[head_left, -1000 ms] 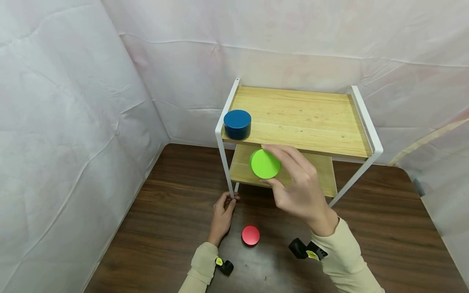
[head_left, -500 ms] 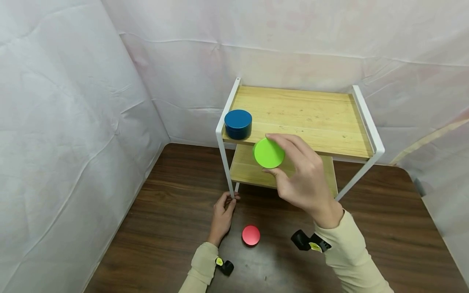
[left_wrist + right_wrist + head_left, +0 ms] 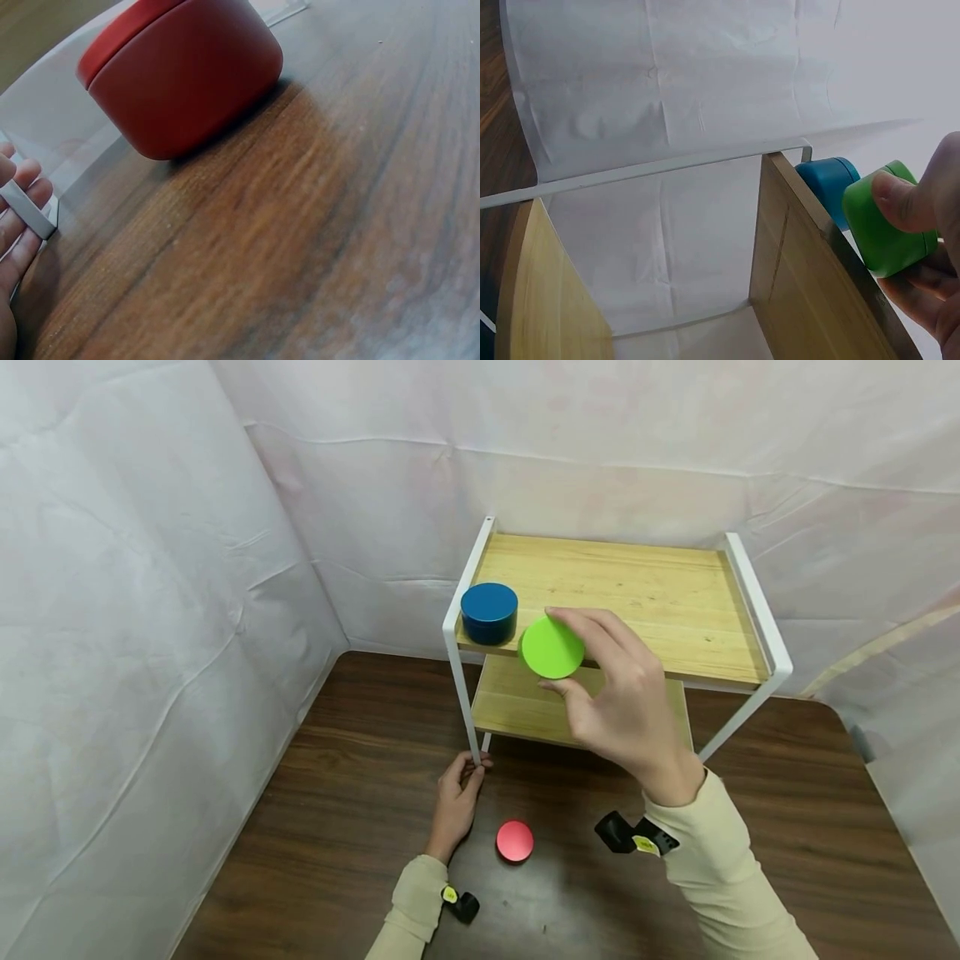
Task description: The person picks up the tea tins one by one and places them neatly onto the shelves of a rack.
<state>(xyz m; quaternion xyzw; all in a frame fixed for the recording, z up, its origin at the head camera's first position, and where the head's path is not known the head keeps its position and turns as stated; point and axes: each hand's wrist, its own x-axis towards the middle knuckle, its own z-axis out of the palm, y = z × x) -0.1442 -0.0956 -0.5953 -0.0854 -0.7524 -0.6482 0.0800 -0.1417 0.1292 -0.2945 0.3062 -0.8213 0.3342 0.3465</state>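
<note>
A round green tin (image 3: 552, 647) is pinched between the thumb and fingers of my right hand (image 3: 626, 693), in front of the upper shelf's front edge. In the right wrist view the green tin (image 3: 889, 217) appears close beside the blue tin (image 3: 829, 184). That blue tin (image 3: 489, 613) stands on the upper shelf (image 3: 622, 602) at its front left corner. Low on the left, my left hand (image 3: 456, 797) holds the foot of the shelf's white front leg (image 3: 462, 702). A red tin (image 3: 514, 841) stands on the table to its right, and looms large in the left wrist view.
The two-tier rack has a lower wooden shelf (image 3: 517, 702) and white metal side frames (image 3: 757, 606). It stands on a dark wood table (image 3: 337, 827). White sheeting (image 3: 375, 510) hangs behind and at the sides.
My right hand has lifted the green tin from before the lower shelf to the upper shelf's edge, drifting slightly right. The left hand keeps its place at the leg.
</note>
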